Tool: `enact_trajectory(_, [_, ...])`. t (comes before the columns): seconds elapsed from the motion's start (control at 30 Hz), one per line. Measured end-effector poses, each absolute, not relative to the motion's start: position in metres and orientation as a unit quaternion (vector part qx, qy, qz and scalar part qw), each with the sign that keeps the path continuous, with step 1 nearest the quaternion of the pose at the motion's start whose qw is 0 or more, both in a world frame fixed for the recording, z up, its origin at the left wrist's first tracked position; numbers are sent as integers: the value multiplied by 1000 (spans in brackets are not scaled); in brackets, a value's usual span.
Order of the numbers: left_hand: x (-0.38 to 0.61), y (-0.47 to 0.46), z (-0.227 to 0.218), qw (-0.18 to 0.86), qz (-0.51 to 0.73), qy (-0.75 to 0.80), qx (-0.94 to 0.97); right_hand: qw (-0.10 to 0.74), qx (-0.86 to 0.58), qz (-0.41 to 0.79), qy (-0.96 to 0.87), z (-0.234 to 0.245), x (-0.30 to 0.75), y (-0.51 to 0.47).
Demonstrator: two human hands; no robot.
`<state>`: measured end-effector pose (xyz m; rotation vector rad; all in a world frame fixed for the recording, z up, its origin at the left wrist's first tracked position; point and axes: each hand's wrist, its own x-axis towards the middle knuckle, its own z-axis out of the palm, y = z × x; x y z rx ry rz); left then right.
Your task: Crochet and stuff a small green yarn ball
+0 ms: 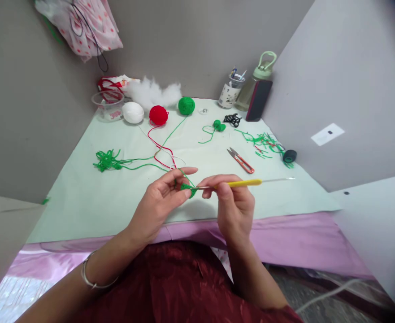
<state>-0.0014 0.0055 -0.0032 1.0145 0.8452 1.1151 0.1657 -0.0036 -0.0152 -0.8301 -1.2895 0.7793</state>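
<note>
Between the thumb and fingers of my left hand (160,195) is a small green crochet piece (191,191). Its index finger stretches out, with green yarn passing by it. My right hand (236,199) grips a crochet hook (244,183) by its yellow handle. The hook's metal tip meets the green piece; whether it is inside a stitch I cannot tell. From the work, strands run back across the table to a green yarn ball (186,106) and a red yarn ball (158,115). A white yarn ball (133,112) sits to their left.
A tangle of green yarn (106,160) lies at left. Orange-handled thread snips (240,160), yarn scraps (264,142) and a black roll (289,156) are at right. Behind stand a plastic tub (108,110), white stuffing (153,93), a pen cup (230,93), a bottle (247,92) and a phone (259,101).
</note>
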Motion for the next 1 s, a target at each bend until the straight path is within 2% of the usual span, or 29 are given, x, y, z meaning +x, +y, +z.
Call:
enact_trajectory(0.23, [3,3,-2,538,514,429,512,558,-360,31,-747,-23,164,-10])
enact_trajectory(0.33, [4,3,-2,600,520,397,459,536,-370,-58,-756,-32,160,-10])
enact_trajectory(0.4, [3,5,-3,698,490,355,382,558,-375,-50,-739,-33,159,-9])
enact_trajectory(0.47, [1,8,-2,765,456,328,315,605,-380,35,-699,-30,159,-9])
enact_trajectory(0.6, [-2,12,0,767,471,326,289,681,-377,263,-570,-20,160,-4])
enact_trajectory(0.67, [0,11,0,763,472,321,304,683,-359,308,-557,-18,160,-1])
enact_trajectory(0.83, [5,6,-1,730,486,334,345,656,-372,240,-612,-22,157,-3])
enact_trajectory(1.0, [5,9,-3,770,467,320,293,603,-374,60,-702,-27,159,-8])
